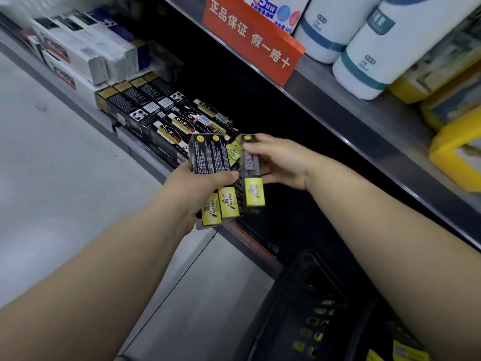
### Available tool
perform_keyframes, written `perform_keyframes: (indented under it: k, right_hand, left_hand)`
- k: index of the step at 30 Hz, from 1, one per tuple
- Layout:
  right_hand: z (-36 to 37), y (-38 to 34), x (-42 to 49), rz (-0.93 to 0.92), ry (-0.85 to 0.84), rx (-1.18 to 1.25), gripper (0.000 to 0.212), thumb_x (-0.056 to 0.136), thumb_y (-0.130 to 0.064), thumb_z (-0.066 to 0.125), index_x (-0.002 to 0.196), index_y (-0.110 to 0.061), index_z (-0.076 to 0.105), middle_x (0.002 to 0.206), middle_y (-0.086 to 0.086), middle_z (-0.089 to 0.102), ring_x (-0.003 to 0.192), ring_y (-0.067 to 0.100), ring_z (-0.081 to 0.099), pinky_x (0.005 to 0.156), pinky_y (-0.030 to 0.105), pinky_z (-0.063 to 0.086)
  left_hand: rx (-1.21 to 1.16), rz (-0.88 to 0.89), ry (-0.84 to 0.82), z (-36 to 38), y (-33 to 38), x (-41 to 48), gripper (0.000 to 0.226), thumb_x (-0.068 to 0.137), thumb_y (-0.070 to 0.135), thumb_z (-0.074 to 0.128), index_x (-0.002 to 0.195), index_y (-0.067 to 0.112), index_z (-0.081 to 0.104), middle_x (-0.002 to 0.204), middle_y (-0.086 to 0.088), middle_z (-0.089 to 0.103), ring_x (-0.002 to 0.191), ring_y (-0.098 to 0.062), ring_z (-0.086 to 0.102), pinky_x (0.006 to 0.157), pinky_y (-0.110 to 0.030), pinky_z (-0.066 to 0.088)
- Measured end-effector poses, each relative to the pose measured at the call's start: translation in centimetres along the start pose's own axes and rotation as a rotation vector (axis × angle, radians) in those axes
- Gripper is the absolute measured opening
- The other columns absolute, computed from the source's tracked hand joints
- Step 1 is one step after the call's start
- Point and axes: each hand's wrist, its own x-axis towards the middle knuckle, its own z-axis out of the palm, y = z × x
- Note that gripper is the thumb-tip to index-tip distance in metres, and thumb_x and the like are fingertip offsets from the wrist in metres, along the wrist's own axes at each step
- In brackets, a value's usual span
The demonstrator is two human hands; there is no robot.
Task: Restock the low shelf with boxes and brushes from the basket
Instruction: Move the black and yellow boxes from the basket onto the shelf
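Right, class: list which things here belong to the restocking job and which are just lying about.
Job: left hand gripping a bundle of packs; right hand holding one pack; basket; low shelf.
Lying about: orange sign; white bottles; yellow packages; white boxes.

An orange sign (253, 39) with white Chinese characters sits at the upper shelf's (364, 118) front edge. 2 white bottles with blue bands (385, 48) stand on it, beside yellow packs (453, 152). Grey floor (52, 165) lies left.

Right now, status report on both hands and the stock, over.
Left hand grips a bundle of black-and-yellow packs. Right hand holds one pack beside it. Low shelf just ahead, basket below right; nothing visibly in the way.
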Motion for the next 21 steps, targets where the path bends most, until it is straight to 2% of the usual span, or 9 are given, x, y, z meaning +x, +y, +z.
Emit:
perform_keyframes:
  k: [1, 4, 8, 11, 13, 17, 19, 21]
  right_hand:
    - [-0.7, 0.0, 0.0, 0.014, 0.126, 0.015, 0.006, 0.093, -0.026, 0.054, 0.096, -0.022, 0.057, 0.084, 0.0, 0.063, 0.069, 0.012, 0.064, 0.067, 0.024, 0.054]
    - [-3.7, 0.9, 0.7, 0.028, 0.515, 0.201, 0.019, 0.092, -0.029, 0.054, 0.074, -0.022, 0.053, 0.066, -0.003, 0.052, 0.049, 0.005, 0.049, 0.047, 0.014, 0.039]
    - [-6.5, 2.2, 2.3, -0.024, 0.705, 0.426, 0.02, 0.097, -0.023, 0.046, 0.078, -0.019, 0.053, 0.075, 0.0, 0.051, 0.059, 0.009, 0.047, 0.047, 0.013, 0.043]
    - [-7.5, 3.0, 3.8, -0.018, 0.715, 0.27, 0.015, 0.1, -0.022, 0.04, 0.101, -0.017, 0.054, 0.084, 0.001, 0.053, 0.064, 0.01, 0.05, 0.051, 0.017, 0.045]
    - [-7.5, 3.4, 4.8, 0.011, 0.664, 0.066, 0.026, 0.101, -0.02, 0.035, 0.122, -0.018, 0.051, 0.086, 0.0, 0.053, 0.068, 0.01, 0.049, 0.057, 0.02, 0.042]
    - [-6.4, 4.2, 6.5, 0.058, 0.546, -0.127, 0.033, 0.102, -0.018, 0.03, 0.129, -0.015, 0.049, 0.088, -0.005, 0.055, 0.082, 0.01, 0.051, 0.068, 0.023, 0.041]
    - [-5.8, 4.6, 7.2, 0.083, 0.523, -0.209, 0.035, 0.103, -0.018, 0.028, 0.131, -0.015, 0.048, 0.104, 0.0, 0.058, 0.088, 0.012, 0.052, 0.073, 0.026, 0.041]
    - [-5.4, 4.9, 7.6, 0.094, 0.494, -0.331, 0.036, 0.103, -0.017, 0.028, 0.135, -0.015, 0.045, 0.123, 0.007, 0.056, 0.099, 0.017, 0.055, 0.07, 0.023, 0.039]
  left_hand:
    - [-0.013, 0.008, 0.027, 0.0, 0.0, 0.0, 0.042, 0.065, 0.018, 0.083, 0.1, 0.018, 0.06, 0.092, -0.005, 0.072, 0.076, -0.022, 0.07, 0.062, -0.036, 0.057]
    - [-0.029, 0.036, 0.076, -0.2, 0.1, -0.1, 0.05, 0.064, 0.021, 0.084, 0.107, 0.019, 0.057, 0.091, -0.002, 0.071, 0.069, -0.017, 0.069, 0.05, -0.027, 0.052]
    - [0.007, 0.076, 0.076, -0.2, 0.1, 0.0, 0.055, 0.064, 0.022, 0.084, 0.111, 0.019, 0.055, 0.091, 0.001, 0.069, 0.07, -0.014, 0.067, 0.052, -0.024, 0.048]
    - [0.028, 0.08, 0.075, -0.1, 0.0, 0.1, 0.057, 0.064, 0.022, 0.084, 0.112, 0.018, 0.056, 0.094, -0.001, 0.069, 0.076, -0.017, 0.067, 0.059, -0.029, 0.052]
    - [0.039, 0.079, 0.078, -0.1, 0.0, 0.3, 0.06, 0.063, 0.023, 0.085, 0.115, 0.017, 0.055, 0.098, -0.002, 0.069, 0.082, -0.02, 0.067, 0.065, -0.032, 0.054]
    - [0.036, 0.09, 0.074, 0.0, 0.1, 0.6, 0.059, 0.064, 0.024, 0.084, 0.115, 0.017, 0.055, 0.094, 0.0, 0.068, 0.078, -0.016, 0.066, 0.056, -0.025, 0.049]
    - [0.039, 0.089, 0.074, 0.1, 0.0, 0.8, 0.058, 0.064, 0.024, 0.084, 0.113, 0.017, 0.055, 0.093, 0.001, 0.067, 0.079, -0.016, 0.065, 0.055, -0.025, 0.047]
    - [0.042, 0.085, 0.077, 0.0, -0.1, 1.0, 0.058, 0.064, 0.024, 0.084, 0.113, 0.017, 0.055, 0.094, 0.0, 0.068, 0.08, -0.017, 0.065, 0.058, -0.027, 0.05]
